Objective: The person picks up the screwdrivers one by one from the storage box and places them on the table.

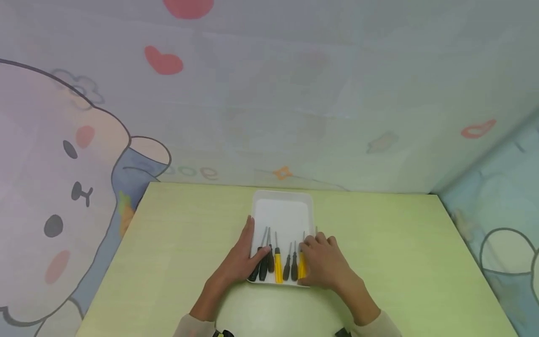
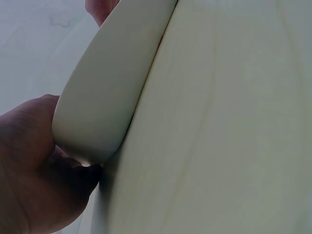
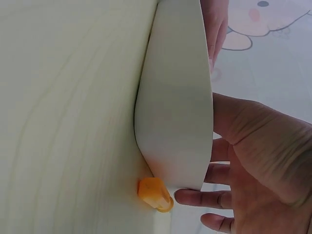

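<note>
A white tray (image 1: 284, 213) holds several screwdrivers side by side. At its left lie black-handled screwdrivers (image 1: 263, 269); a yellow-handled screwdriver (image 1: 279, 267) and two smaller dark-handled screwdrivers (image 1: 291, 269) fill the middle. My left hand (image 1: 240, 263) grips the tray's left side, fingers along the outer wall and thumb over the rim above the black handles. Reaching over the right wall, my right hand (image 1: 326, 263) has its thumb and forefinger at another yellow-handled screwdriver (image 1: 302, 269); the wall hides these fingertips in the right wrist view.
An orange handle end (image 3: 155, 192) lies on the table outside the tray, close to my right fingers. The pale table (image 1: 189, 224) meets a printed cloth (image 1: 261, 93) along its back edge.
</note>
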